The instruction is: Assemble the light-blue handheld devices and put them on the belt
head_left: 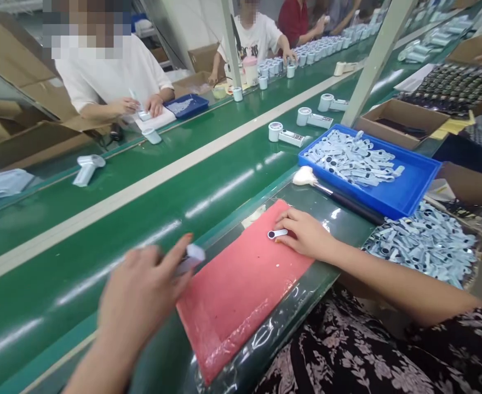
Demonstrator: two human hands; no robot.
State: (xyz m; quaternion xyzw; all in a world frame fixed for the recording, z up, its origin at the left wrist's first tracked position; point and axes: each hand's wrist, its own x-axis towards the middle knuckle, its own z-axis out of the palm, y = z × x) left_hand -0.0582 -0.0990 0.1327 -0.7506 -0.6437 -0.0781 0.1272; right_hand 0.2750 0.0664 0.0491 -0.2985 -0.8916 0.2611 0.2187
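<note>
My left hand [142, 290] is over the near edge of the green belt, its fingers closed around a pale plastic part [190, 257]; motion blurs it, and I cannot make out its exact kind. On the red mat [233, 295], my right hand [304, 232] has thumb and fingers around a small light-blue plastic strip with a dark oval window [277, 233]. Beyond that hand, a blue tray [413, 186] holds many similar strips [351, 156]. A brush with a white head [304, 176] lies alongside the tray.
The green conveyor belt [142, 208] carries white handheld devices [284, 134] and a tilted one [87, 168]. A heap of strips [425, 246] sits by my right forearm. A slanted post [376, 65] rises behind the tray. Co-workers [113, 82] sit across the belt.
</note>
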